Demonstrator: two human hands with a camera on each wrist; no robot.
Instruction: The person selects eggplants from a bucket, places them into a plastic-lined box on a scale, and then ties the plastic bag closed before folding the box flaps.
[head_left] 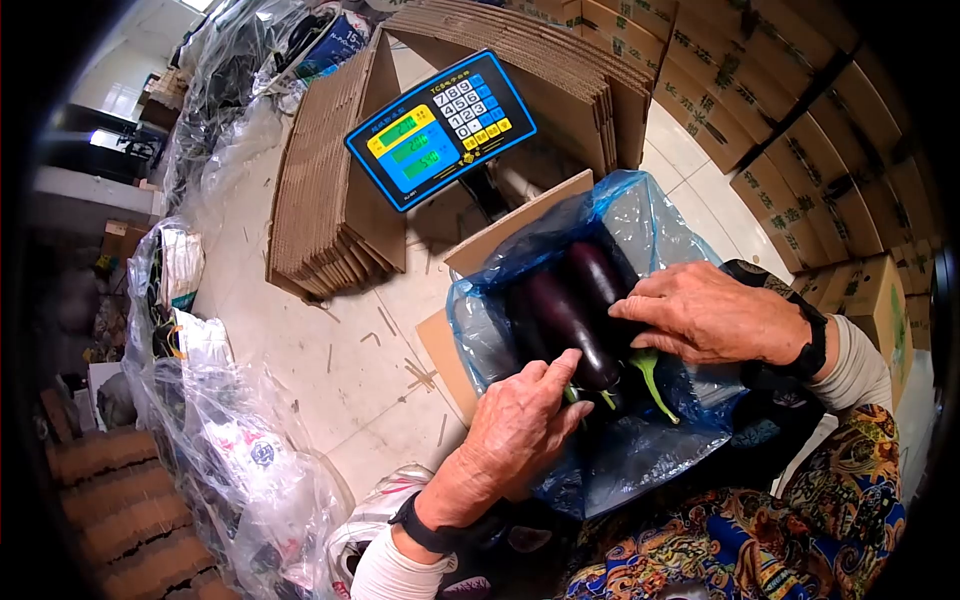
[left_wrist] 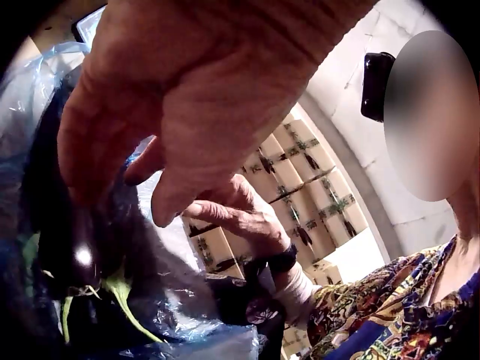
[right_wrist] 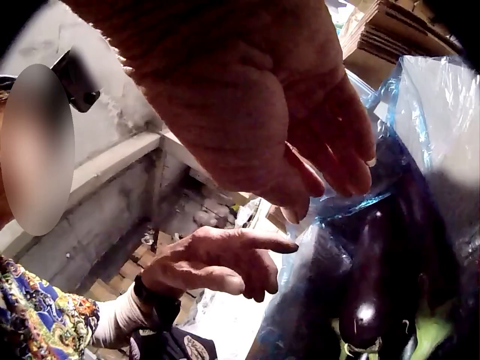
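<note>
Several dark purple eggplants (head_left: 565, 310) lie in a cardboard box lined with a clear blue plastic bag (head_left: 640, 215), their green stems (head_left: 652, 385) toward the person. My left hand (head_left: 520, 420) is at the stem end of the middle eggplant, index finger extended and fingertips close to it. Over the right-hand eggplant, my right hand (head_left: 715, 315) reaches in from the side with its fingertips near the skin. In the right wrist view, the left hand (right_wrist: 214, 262) has loose, spread fingers with nothing between them. The right hand (left_wrist: 240, 214) shows partly behind the left in the left wrist view.
A scale display (head_left: 440, 130) with keypad and lit numbers stands beyond the box. Stacks of flattened cardboard (head_left: 330, 190) surround it. Printed cartons (head_left: 800, 170) are piled at right. Clear plastic sheeting (head_left: 250, 450) covers bags at left. Scraps (head_left: 420, 375) litter the tiled floor.
</note>
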